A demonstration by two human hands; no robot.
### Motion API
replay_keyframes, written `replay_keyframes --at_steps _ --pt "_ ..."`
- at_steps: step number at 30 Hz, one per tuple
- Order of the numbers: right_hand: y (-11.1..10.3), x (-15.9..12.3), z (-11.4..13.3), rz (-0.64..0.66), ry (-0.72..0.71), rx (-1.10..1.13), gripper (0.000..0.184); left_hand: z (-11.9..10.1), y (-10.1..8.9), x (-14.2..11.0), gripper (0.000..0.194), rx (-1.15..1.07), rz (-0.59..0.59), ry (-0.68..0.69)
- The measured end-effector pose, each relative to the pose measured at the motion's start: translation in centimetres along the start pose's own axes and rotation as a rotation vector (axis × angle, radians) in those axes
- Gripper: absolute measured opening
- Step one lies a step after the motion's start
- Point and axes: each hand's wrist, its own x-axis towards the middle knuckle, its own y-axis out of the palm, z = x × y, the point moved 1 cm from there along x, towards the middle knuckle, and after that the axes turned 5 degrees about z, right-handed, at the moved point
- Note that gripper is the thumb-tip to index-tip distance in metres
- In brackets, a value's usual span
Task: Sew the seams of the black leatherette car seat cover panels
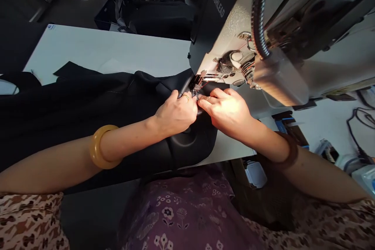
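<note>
Both hands work at the presser foot [197, 85] of a sewing machine [234, 19] marked HIGHLEAD. My left hand [177, 111], with a ring on one finger, is closed on the edge of a large black fabric piece [123, 101], just in front of the foot. Close beside it on the right, my right hand [230, 109] pinches the same fabric with its fingertips near the needle. A raised, rolled edge of the fabric curves past the foot. The fingertips partly hide the spot being held. Lamp light falls brightly on my right hand.
The black fabric spreads left over the white table [123, 49] and hangs over its front edge. A clear plastic guard [283, 82] and a ribbed metal hose [259, 15] hang at right. A dark bin [107, 11] stands behind the table. Small boxes and a cable lie at far right.
</note>
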Motion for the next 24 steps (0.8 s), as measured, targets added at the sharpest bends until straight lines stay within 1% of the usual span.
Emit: replay_keyframes --at_steps 2,3,4,5,6,7,8,9,10,12,14,16,18,19,20,21,22,24 --pt "0.1 0.0 0.1 -0.009 -0.006 0.003 0.030 1.1 0.2 -0.7 0.035 -0.098 -0.053 0.070" --pt "0.0 0.0 0.2 -0.004 -0.004 0.005 0.028 2.1 0.4 -1.1 0.036 -0.166 -0.098 0.107" --pt "-0.1 0.1 0.4 0.004 0.001 0.006 0.027 3.6 0.7 -1.5 0.036 -0.234 -0.159 0.113" --pt "-0.2 0.3 0.6 0.012 0.005 0.009 0.027 5.3 1.2 -1.9 0.037 -0.299 -0.209 0.080" --pt "-0.3 0.5 0.8 0.016 0.007 0.011 0.030 7.2 1.8 -2.2 0.038 -0.340 -0.237 -0.022" --pt "-0.3 0.7 0.9 0.015 0.006 0.011 0.035 9.1 2.7 -2.5 0.036 -0.353 -0.225 -0.185" --pt "-0.3 0.8 1.0 0.010 0.004 0.011 0.040 10.8 3.7 -2.8 0.036 -0.358 -0.114 -0.338" --pt "-0.2 0.9 1.1 0.005 0.004 0.009 0.043 12.1 4.8 -3.2 0.040 -0.357 0.061 -0.458" --pt "-0.1 1.0 1.0 0.001 0.002 0.006 0.043 13.1 5.9 -3.7 0.046 -0.352 0.235 -0.524" --pt "0.2 1.0 0.8 0.002 -0.004 -0.003 0.043 13.7 7.7 -5.2 0.055 -0.342 0.392 -0.548" --pt "0.5 0.8 0.6 0.003 -0.010 -0.018 0.043 13.1 8.7 -7.2 0.056 -0.340 0.478 -0.541" --pt "0.7 0.6 0.5 -0.003 -0.022 -0.044 0.043 12.1 8.6 -9.2 0.053 -0.378 0.617 -0.545" --pt "0.8 0.4 0.6 -0.014 -0.042 -0.075 0.046 11.1 7.5 -10.6 0.051 -0.433 0.760 -0.541" --pt "0.9 0.3 0.7 -0.020 -0.052 -0.088 0.047 10.7 6.6 -10.7 0.050 -0.427 0.776 -0.522" --pt "0.9 0.2 0.7 -0.026 -0.055 -0.098 0.048 10.4 5.5 -10.4 0.048 -0.384 0.728 -0.484" --pt "1.0 0.1 0.8 -0.034 -0.053 -0.104 0.048 10.2 4.3 -9.7 0.046 -0.306 0.622 -0.426" --pt "1.0 0.0 0.9 -0.043 -0.050 -0.108 0.048 10.0 3.1 -8.6 0.043 -0.204 0.471 -0.344" --pt "1.1 -0.2 1.1 -0.060 -0.047 -0.112 0.046 9.8 1.1 -5.7 0.044 -0.018 0.149 -0.110"
